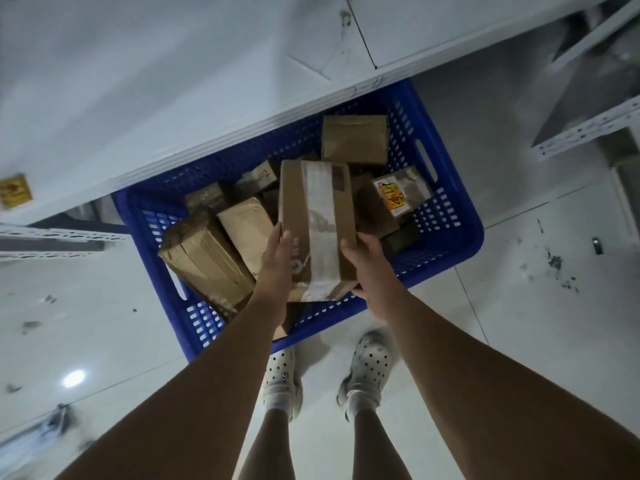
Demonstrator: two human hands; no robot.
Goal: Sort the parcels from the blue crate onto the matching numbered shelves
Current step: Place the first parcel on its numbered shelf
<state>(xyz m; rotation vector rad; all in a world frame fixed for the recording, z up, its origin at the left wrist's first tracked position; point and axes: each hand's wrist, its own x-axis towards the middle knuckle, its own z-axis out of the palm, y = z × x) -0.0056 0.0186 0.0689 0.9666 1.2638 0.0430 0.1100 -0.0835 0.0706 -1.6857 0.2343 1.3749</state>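
Gripping a taped parcel (317, 223), left hand (277, 258) and right hand (363, 261) hold it above the blue crate (450, 216).

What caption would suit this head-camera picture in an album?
Left hand and right hand hold a taped parcel over the blue crate.

A parcel storeroom: a blue crate (460, 209) heaped with taped cardboard parcels (353, 138) sits on a scuffed tiled floor (519, 323), partly under a white metal shelf (173, 98) with handwritten marking on its edge. Slotted racking rails (588, 131) show at right.
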